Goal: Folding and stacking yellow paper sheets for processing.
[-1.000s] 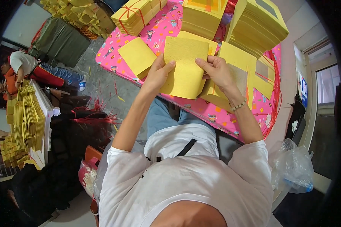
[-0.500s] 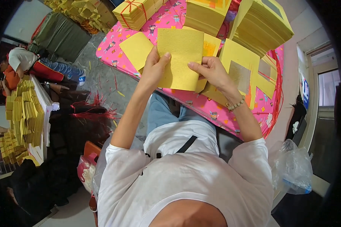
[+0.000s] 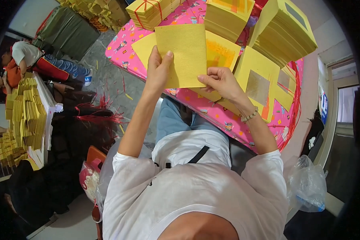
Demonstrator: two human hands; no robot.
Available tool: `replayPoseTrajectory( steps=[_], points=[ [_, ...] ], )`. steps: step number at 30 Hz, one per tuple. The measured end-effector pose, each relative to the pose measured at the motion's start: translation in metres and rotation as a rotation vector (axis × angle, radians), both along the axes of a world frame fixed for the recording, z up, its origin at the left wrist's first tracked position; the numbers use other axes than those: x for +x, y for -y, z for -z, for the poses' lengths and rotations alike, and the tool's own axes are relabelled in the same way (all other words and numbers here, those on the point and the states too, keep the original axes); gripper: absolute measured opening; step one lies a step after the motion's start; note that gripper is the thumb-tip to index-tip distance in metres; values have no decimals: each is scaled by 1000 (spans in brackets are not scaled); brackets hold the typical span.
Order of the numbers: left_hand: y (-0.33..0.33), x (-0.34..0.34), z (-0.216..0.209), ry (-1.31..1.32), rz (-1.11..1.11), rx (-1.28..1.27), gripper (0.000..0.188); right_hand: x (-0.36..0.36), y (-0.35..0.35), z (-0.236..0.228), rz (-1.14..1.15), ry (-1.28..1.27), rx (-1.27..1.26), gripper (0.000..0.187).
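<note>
A rectangular yellow sheet of paper (image 3: 182,52) is held up over the front of the table. My left hand (image 3: 159,68) pinches its left edge, thumb on the near face and fingers behind. At the sheet's lower right corner, my right hand (image 3: 222,82) is closed on it between thumb and fingers. Behind lie more yellow sheets, one with an orange patch (image 3: 221,56). To the right of my right hand rests a yellow sheet with a grey-silver square (image 3: 258,86).
Tall yellow paper stacks (image 3: 282,34) and a bundle tied with red string (image 3: 146,14) stand on the pink patterned table (image 3: 204,108). Red strands (image 3: 295,108) hang at its right edge. At left, people bend by a white table (image 3: 44,104) piled with folded yellow paper.
The held sheet has shifted slightly left and up, both hands still on it. My right hand has moved down to its lower right corner. The whole view has turned slightly.
</note>
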State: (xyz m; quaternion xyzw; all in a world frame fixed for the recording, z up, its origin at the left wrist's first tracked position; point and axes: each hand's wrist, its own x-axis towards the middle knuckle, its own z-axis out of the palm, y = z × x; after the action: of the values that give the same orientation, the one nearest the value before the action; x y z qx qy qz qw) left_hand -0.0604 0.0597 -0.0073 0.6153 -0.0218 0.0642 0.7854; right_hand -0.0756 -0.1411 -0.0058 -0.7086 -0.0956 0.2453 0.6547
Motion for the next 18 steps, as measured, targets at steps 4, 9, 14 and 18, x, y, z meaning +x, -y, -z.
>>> replayPoseTrajectory(
  steps=[4, 9, 14, 18],
  points=[
    [-11, 2, 4, -4, -43, -36, 23, 6, -8, -1, 3, -55, 6, 21],
    [-28, 16, 12, -80, -98, -62, 26, 12, -16, 3, 8, 69, -39, 20],
    [-79, 51, 35, -138, -241, -88, 25, 13, 2, 5, 67, 282, -212, 22],
    [-103, 78, 75, -232, -248, -88, 25, 11, 18, 8, 192, 180, -78, 19]
  ],
)
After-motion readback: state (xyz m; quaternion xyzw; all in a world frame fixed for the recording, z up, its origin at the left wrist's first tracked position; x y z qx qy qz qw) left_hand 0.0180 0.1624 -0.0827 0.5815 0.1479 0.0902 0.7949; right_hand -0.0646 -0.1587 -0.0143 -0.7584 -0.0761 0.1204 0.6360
